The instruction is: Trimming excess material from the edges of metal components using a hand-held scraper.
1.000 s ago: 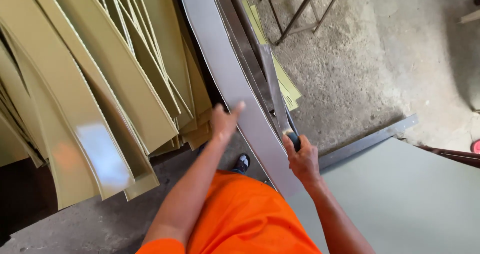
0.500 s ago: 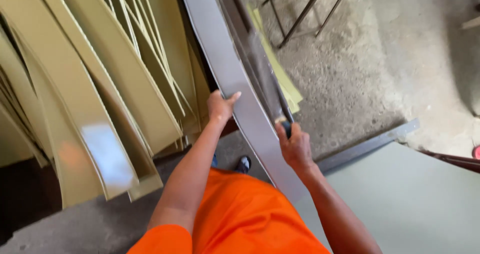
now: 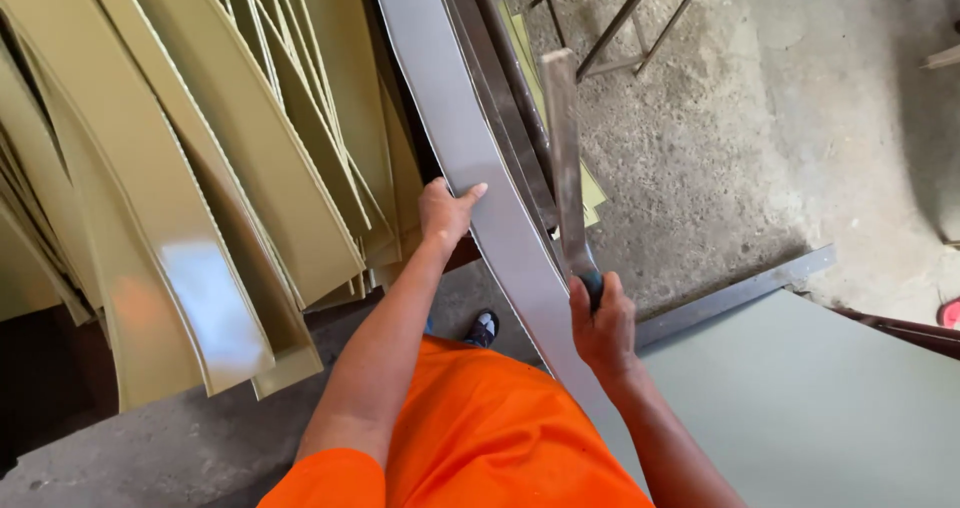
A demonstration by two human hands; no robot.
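Observation:
A long grey metal strip [image 3: 455, 138] curves up from the lower middle to the top of the view. My left hand [image 3: 445, 211] grips its left edge, thumb on the strip's face. My right hand [image 3: 602, 323] is closed around the dark handle of a flat metal file [image 3: 562, 158], which rises upright just right of the strip. Dark metal bars [image 3: 505, 108] lie behind the strip, between it and the file.
Several glossy olive-yellow curved sheets [image 3: 200, 188] lean at the left. A pale green flat panel [image 3: 820, 398] with a grey metal edge fills the lower right. A metal frame [image 3: 620, 18] stands on the concrete floor [image 3: 780, 138] at the top. My shoe [image 3: 483, 327] shows below.
My left hand slid up the strip and now clasps its edge. My right hand raised the file, so that its blade now stands up beside the strip.

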